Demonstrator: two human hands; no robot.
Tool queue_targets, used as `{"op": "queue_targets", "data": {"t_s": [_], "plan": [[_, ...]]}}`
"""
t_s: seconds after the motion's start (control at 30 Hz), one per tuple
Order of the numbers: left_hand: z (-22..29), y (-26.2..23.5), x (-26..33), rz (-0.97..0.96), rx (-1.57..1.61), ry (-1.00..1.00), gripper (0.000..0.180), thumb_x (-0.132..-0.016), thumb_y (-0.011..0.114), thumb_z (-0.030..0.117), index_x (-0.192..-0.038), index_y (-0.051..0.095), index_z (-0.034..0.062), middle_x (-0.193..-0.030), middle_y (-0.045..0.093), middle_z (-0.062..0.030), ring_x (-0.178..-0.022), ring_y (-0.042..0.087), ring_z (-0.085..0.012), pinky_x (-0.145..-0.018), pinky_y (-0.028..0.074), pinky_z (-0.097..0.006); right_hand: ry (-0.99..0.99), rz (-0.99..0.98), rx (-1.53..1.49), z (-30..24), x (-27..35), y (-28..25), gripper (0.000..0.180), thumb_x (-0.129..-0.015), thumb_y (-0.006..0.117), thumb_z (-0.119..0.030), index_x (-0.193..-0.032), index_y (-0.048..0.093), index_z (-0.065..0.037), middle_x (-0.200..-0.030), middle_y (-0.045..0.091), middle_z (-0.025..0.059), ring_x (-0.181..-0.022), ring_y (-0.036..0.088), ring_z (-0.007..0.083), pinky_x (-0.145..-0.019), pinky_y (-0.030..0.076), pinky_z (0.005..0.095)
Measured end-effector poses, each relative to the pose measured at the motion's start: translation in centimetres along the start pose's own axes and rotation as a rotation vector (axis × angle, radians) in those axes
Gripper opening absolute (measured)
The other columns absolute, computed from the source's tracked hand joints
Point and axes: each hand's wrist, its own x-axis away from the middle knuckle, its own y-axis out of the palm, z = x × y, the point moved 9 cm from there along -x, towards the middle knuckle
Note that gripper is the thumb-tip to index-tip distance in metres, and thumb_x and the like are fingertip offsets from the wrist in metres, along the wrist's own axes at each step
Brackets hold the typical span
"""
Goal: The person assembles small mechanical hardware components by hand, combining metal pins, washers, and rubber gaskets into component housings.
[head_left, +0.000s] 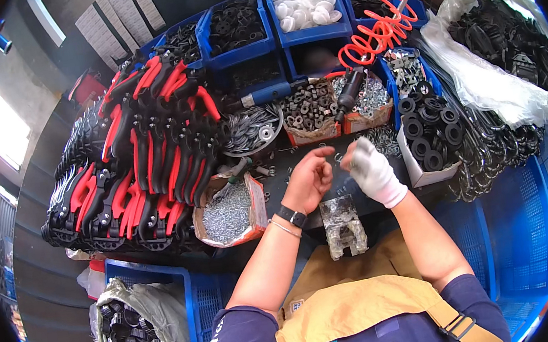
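My bare left hand (pixel 311 179), with a dark watch and a bangle at the wrist, is above the bench with its fingers curled in and the index finger reaching right. Close beside it, my right hand (pixel 376 173) wears a white glove, its bare fingertips bent together toward the left one. Anything inside either hand is too small or hidden to make out. Below and between them, a worn metal block fixture (pixel 341 220) with a forked front stands at the bench edge. Loose small metal pieces (pixel 382 141) lie behind my right hand.
Black-and-red handled parts (pixel 147 157) are stacked at left, beside a box of small silver fasteners (pixel 228 213). Behind are a box of dark nuts (pixel 309 109), a black driver (pixel 349 91) and a coiled red hose (pixel 376 34). Black rings (pixel 425 130) fill a box at right.
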Motion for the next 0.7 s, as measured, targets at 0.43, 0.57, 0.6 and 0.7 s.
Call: {"op": "queue_targets", "data": {"t_s": [0.43, 0.57, 0.6, 0.7], "plan": [[1.1, 1.4, 0.8, -0.013, -0.403, 0.426, 0.025, -0.091, 0.063, 0.005, -0.115, 0.060, 0.0002, -0.105, 0.065, -0.0049, -0.096, 0.061, -0.0117, -0.086, 0.048, -0.026, 1.253, 0.153, -1.236, 5.6, 5.1, 4.9, 0.039, -0.089, 0.067, -0.023, -0.116, 0.049, -0.002, -0.091, 0.059, 0.0038, -0.076, 0.058, 0.0110, -0.063, 0.046, 0.0243], [1.7, 1.6, 1.3, 0.040, -0.649, 0.582, 0.027, -0.094, 0.061, 0.010, -0.118, 0.058, -0.0006, -0.100, 0.065, -0.0048, -0.084, 0.059, -0.0101, -0.076, 0.048, -0.024, 1.281, 0.143, -1.245, 5.8, 5.6, 4.8, 0.037, -0.088, 0.067, -0.021, -0.116, 0.050, -0.003, -0.092, 0.059, 0.0041, -0.077, 0.058, 0.0105, -0.062, 0.046, 0.0252], [1.8, 1.4, 1.1, 0.038, -0.649, 0.581, 0.027, -0.094, 0.061, 0.010, -0.118, 0.058, -0.0006, -0.100, 0.065, -0.0048, -0.084, 0.059, -0.0101, -0.076, 0.048, -0.024, 1.211, 0.144, -1.139, 6.0, 5.2, 4.2, 0.032, -0.087, 0.067, -0.019, -0.112, 0.053, -0.005, -0.092, 0.059, 0.0054, -0.077, 0.059, 0.0130, -0.063, 0.047, 0.0260], [0.5, -0.5, -0.7, 0.101, -0.479, 0.283, 0.027, -0.099, 0.052, 0.021, -0.111, 0.062, -0.0009, -0.088, 0.064, -0.0016, -0.072, 0.056, -0.0088, -0.067, 0.045, -0.022, 0.780, 0.084, -0.658, 5.3, 2.9, 1.6, 0.020, -0.081, 0.066, -0.011, -0.100, 0.060, -0.009, -0.092, 0.059, 0.0077, -0.079, 0.060, 0.0196, -0.066, 0.049, 0.0283]]}}
